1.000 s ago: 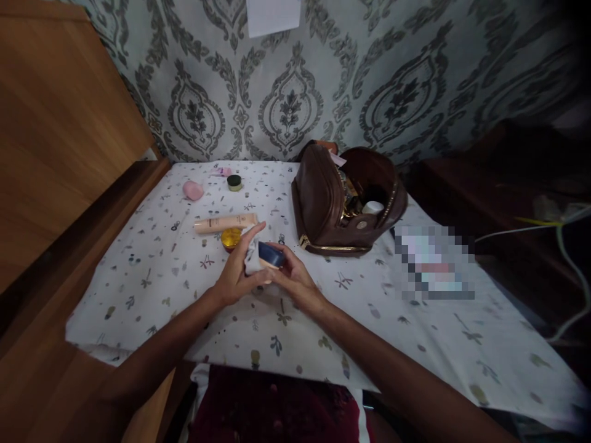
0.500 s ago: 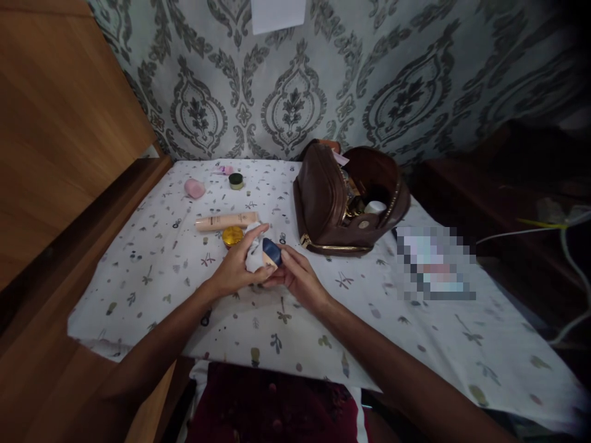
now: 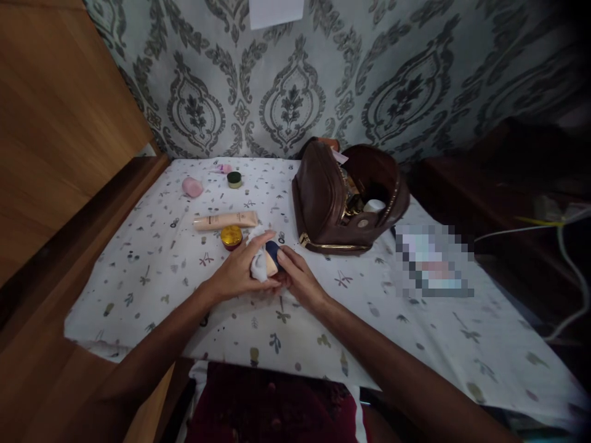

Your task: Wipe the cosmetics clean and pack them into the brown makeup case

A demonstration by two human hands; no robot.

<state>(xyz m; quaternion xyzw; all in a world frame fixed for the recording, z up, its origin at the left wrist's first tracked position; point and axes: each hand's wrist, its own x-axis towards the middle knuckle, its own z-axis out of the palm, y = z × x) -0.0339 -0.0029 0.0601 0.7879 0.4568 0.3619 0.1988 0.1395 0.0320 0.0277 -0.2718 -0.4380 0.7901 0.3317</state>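
Note:
My left hand (image 3: 237, 267) is closed around a crumpled white cloth or tissue (image 3: 259, 264). The cloth presses against a small cosmetic container (image 3: 272, 253) with a dark blue cap and a beige body. From the other side my right hand (image 3: 300, 274) grips the container by its dark cap, thumb on top. Just beyond my left hand stands a small jar with a gold lid (image 3: 231, 236). A beige squeeze tube (image 3: 225, 221) lies behind that jar. The underside of the container is hidden by my fingers.
An open brown leather bag (image 3: 346, 203) with cosmetics inside stands behind my right hand. Toward the back left sit a pink rounded item (image 3: 192, 187), a dark-lidded jar (image 3: 234, 179) and a small pink item (image 3: 224, 168). A blurred-out flat object (image 3: 434, 261) lies right.
The cloth and my left fingers have shifted around the container, which has turned slightly between my hands. Things on the table stay in place.

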